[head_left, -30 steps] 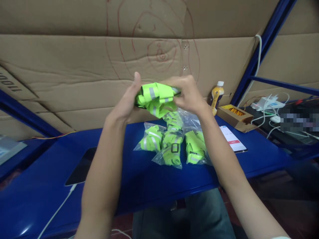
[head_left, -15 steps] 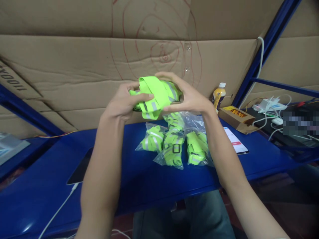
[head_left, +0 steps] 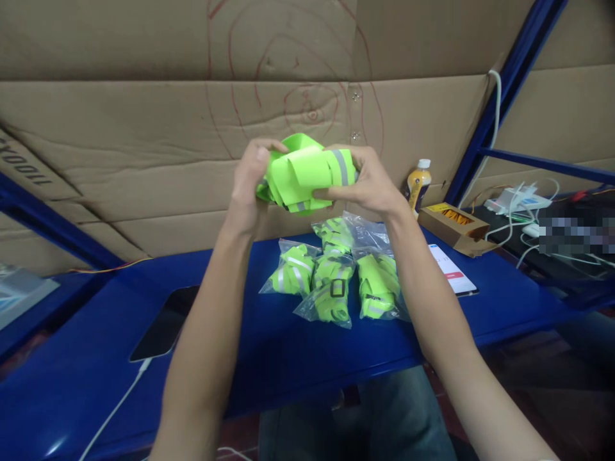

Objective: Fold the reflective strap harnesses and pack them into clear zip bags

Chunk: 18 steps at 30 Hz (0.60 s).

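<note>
Both hands hold a bundle of neon green reflective straps [head_left: 305,174] with grey bands, raised above the blue table [head_left: 269,358]. My left hand [head_left: 250,182] grips its left end with curled fingers. My right hand [head_left: 368,181] closes on its right end, thumb underneath. Below the bundle, several clear plastic bags [head_left: 336,282] with the same green straps inside lie on the table.
A dark phone [head_left: 166,323] on a white cable lies at the left of the table; a lit phone [head_left: 451,269] lies at the right. An orange drink bottle [head_left: 418,182] and a small cardboard box [head_left: 454,225] stand behind it. Cardboard sheets [head_left: 144,147] form the back wall.
Both hands have turned and compressed the green bundle, lifting it slightly. My left hand went from flat against it to wrapped round its end.
</note>
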### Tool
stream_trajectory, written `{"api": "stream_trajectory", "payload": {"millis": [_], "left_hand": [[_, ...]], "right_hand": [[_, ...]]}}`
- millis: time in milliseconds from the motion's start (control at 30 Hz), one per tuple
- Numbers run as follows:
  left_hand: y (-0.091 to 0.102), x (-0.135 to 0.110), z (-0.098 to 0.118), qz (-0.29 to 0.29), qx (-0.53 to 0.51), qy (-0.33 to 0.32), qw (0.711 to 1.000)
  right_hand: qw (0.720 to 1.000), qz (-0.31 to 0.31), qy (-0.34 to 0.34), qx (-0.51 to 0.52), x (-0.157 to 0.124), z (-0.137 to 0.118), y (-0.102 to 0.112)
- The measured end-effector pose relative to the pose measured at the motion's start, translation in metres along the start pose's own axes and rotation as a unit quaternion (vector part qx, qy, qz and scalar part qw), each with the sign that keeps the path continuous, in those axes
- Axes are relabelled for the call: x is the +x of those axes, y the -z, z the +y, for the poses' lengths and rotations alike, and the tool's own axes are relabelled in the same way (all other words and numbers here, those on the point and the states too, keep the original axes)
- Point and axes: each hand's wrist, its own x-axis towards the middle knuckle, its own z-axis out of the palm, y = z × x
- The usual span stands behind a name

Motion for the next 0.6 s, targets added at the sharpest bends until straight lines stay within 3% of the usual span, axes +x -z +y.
{"api": "stream_trajectory", "payload": {"millis": [67,167,300,433,600], "left_hand": [[-0.01,-0.003,0.005,0.003,-0.063,0.06,0.996],[-0.017,-0.008,0.019,-0.051,-0.119,0.161,0.978],[-0.009,-0.01,0.028,-0.115,-0.173,0.251,0.945],[0.006,-0.007,0.02,-0.15,-0.174,0.245,0.942],[0.006,-0.009,0.022,-0.065,-0.122,0.189,0.972]], "right_hand": [[0.999,-0.016,0.034,-0.019,0.001,-0.003,0.002],[0.994,-0.043,0.088,-0.046,0.003,-0.006,0.002],[0.987,-0.053,0.124,-0.091,0.004,-0.006,-0.003],[0.982,-0.039,0.135,-0.125,0.006,-0.002,-0.01],[0.991,-0.05,0.089,-0.088,0.003,-0.01,-0.011]]}}
